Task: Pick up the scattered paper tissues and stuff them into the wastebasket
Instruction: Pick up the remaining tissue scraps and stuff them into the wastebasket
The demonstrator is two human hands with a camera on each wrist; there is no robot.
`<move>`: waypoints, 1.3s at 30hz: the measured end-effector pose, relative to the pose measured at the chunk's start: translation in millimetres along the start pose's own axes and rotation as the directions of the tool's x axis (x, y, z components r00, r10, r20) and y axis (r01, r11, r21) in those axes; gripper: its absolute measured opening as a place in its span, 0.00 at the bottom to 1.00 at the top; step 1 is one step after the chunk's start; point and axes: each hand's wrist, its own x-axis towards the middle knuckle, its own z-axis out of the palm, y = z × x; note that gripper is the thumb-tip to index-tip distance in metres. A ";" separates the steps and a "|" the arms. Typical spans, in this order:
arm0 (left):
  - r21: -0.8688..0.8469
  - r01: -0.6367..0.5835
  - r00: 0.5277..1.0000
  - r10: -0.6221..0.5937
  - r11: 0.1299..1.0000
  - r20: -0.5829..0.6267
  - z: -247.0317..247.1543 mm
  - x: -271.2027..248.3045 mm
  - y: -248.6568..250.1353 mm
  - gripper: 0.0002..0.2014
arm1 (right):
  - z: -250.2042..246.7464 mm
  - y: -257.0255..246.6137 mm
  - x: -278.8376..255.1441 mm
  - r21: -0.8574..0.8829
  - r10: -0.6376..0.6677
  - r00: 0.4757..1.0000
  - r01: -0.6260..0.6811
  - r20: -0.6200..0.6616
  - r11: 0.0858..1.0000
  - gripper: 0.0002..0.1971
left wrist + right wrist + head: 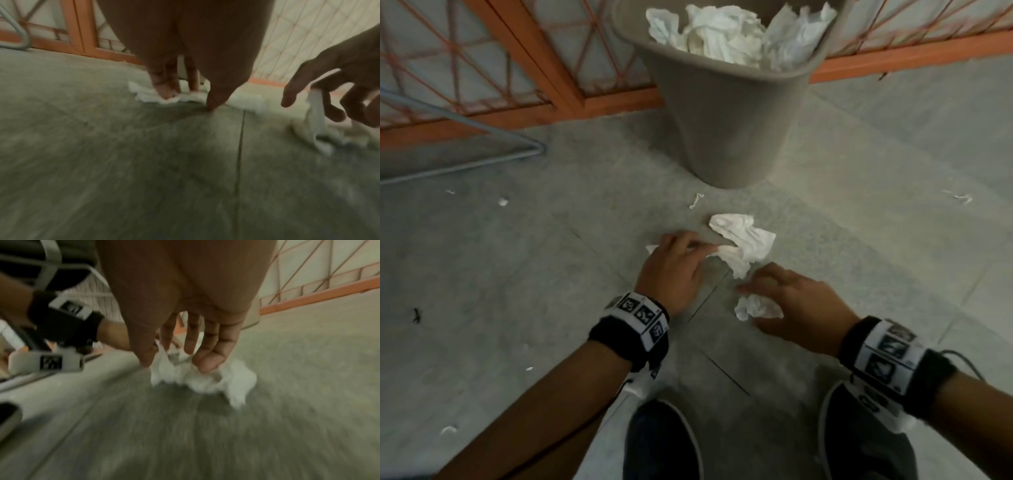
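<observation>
The left hand (671,270) pinches a crumpled white tissue (743,243) lying on the rough grey floor (517,274). The right hand (794,301) grips a small wrinkled tissue ball (755,306). Behind them stands a smooth grey wastebasket (729,120), full of tissues.

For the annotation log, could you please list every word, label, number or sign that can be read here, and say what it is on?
None can be read.
Left wristband: black-and-white marker squares, patterns only, no legible characters.
Right wristband: similar marker squares, blurred.
Wastebasket: no label visible.
</observation>
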 end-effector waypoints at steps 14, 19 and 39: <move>-0.028 -0.190 0.976 0.192 0.981 0.104 -6.1 55.7 34.3 0.22 | -28.3 22.7 18.6 0.340 0.116 0.971 -0.040 -0.207 0.940 0.08; -0.134 -0.029 1.000 0.028 0.991 -0.009 -12.7 52.5 22.7 0.11 | -45.1 32.8 28.0 0.392 0.238 0.935 -0.122 -0.264 0.912 0.11; -0.388 -0.066 0.951 -0.060 0.919 -0.303 -66.6 22.3 37.6 0.09 | -132.5 -27.8 -5.9 0.478 0.051 0.927 0.144 -0.372 0.866 0.11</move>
